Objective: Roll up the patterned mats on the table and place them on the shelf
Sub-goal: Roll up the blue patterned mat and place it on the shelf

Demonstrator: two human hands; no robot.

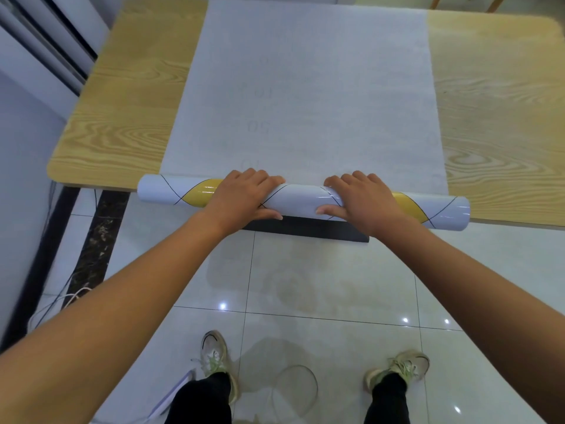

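A patterned mat lies face down on the wooden table (122, 117), its pale backing (305, 87) stretching away from me. Its near end is wound into a glossy white roll (302, 198) with yellow patches and thin black lines, lying along the table's front edge. My left hand (244, 194) presses on the roll left of centre, fingers curled over the top and thumb underneath. My right hand (363, 200) grips it the same way right of centre. A dark strip (305, 229) shows just below the roll at the table edge.
White tiled floor (321, 286) lies in front of the table, with my two feet in pale sneakers (214, 353) on it. Cables (61, 301) trail along the floor at the left beside a dark border and a wall. Chair legs show at the far right.
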